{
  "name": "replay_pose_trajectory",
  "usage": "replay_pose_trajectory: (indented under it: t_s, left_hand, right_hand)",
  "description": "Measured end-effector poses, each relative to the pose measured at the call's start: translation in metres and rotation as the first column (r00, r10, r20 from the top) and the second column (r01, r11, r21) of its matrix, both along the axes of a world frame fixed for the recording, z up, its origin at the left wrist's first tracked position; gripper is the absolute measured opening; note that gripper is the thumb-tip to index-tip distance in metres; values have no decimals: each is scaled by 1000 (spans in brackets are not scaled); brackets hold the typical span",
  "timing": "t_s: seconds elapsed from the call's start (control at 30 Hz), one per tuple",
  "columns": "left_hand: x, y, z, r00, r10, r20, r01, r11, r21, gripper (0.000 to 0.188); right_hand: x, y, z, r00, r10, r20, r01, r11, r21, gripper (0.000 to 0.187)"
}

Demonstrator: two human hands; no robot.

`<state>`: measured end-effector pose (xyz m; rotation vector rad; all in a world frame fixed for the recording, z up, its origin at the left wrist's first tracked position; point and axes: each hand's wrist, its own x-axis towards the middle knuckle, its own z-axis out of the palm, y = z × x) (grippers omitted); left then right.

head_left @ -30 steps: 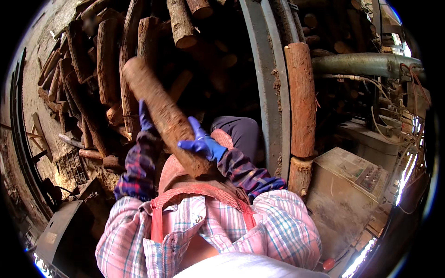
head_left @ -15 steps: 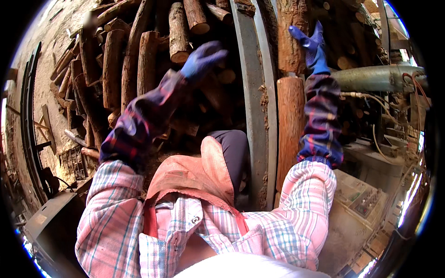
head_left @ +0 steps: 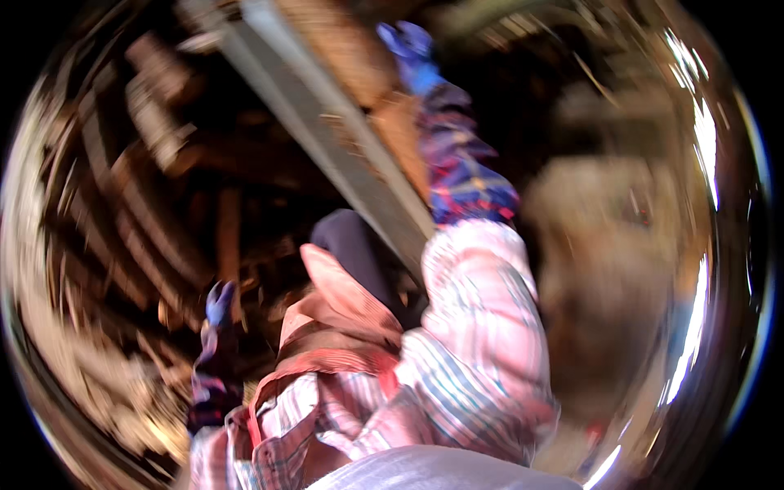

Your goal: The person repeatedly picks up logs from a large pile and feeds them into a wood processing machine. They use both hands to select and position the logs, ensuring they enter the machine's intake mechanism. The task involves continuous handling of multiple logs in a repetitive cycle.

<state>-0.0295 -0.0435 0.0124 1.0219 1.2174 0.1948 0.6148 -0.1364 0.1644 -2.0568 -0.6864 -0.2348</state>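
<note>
My right hand [head_left: 411, 55], in a blue glove, is at the edge of a log [head_left: 339, 41] that lies along a grey metal beam [head_left: 306, 114]. Its fingers look spread against the wood rather than wrapped round it. A second log [head_left: 400, 135] lies end to end with the first, beside my right sleeve. Low on the left, my left hand [head_left: 219, 304], also in a blue glove, reaches down next to a narrow length of wood [head_left: 229, 233]. Motion blur hides whether its fingers hold anything.
A blurred pile of logs [head_left: 159, 216] fills the left side. Short cut logs [head_left: 155, 122] lie nearer the beam. My dark trouser leg [head_left: 355, 249] and orange apron [head_left: 331, 327] are close to the beam. A pale blurred surface [head_left: 604, 220] lies at the right.
The view has swung, so the beam now slants up to the left. My left hand has dropped from above the log pile to low beside me. My right hand remains by the log.
</note>
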Motion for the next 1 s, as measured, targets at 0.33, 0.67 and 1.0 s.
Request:
replay_pose_trajectory:
  t_s: [0.33,0.67,1.0]
  left_hand:
    - [0,9,18,913,-384,-138,324,888,-326,22]
    - [33,3,22,890,-402,-213,285,857,-429,11]
    - [63,52,-26,898,-414,-151,313,840,-444,16]
  right_hand:
    - [-3,-555,189,788,-176,-590,604,35,796,43]
    - [65,-572,247,813,-300,-499,483,-131,866,53]
    - [91,-513,237,825,-367,-429,502,130,855,52]
